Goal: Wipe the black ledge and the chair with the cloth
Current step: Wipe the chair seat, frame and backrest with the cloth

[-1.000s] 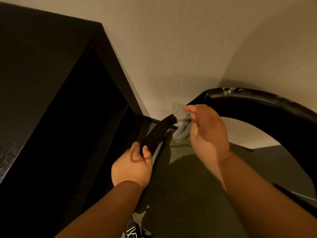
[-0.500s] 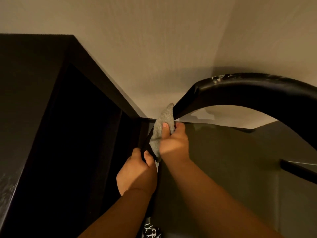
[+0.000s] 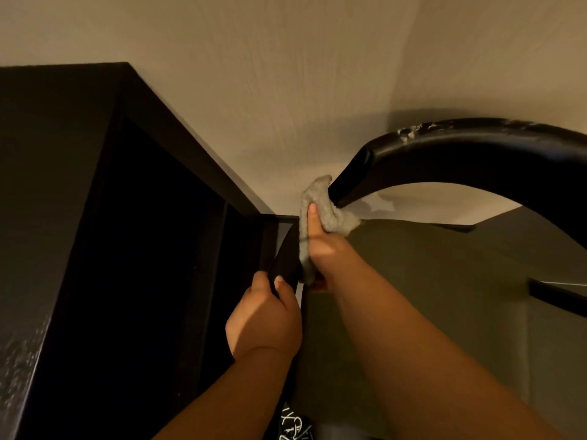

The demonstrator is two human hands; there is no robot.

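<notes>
The black chair's curved back rail [image 3: 470, 160] arcs across the right, scuffed white on top. Its left upright [image 3: 286, 262] runs down toward me. My right hand [image 3: 324, 246] is wrapped round that upright with the grey cloth [image 3: 320, 201] pressed against it, thumb on top of the cloth. Just below, my left hand [image 3: 266, 319] grips the same upright. The black ledge [image 3: 41, 217] is the flat top of the dark unit on the left, dusty near its front edge.
A beige wall [image 3: 286, 74] stands close behind the chair and the unit. The dark open shelf [image 3: 143, 265] fills the left middle. The chair's grey-green seat [image 3: 428, 296] lies at right, with a black arm piece [image 3: 552, 293]. Black-and-white patterned fabric [image 3: 295, 423] shows at the bottom.
My right hand slid down the upright with the cloth, from the bend of the rail to just above my left hand. The left hand kept its grip.
</notes>
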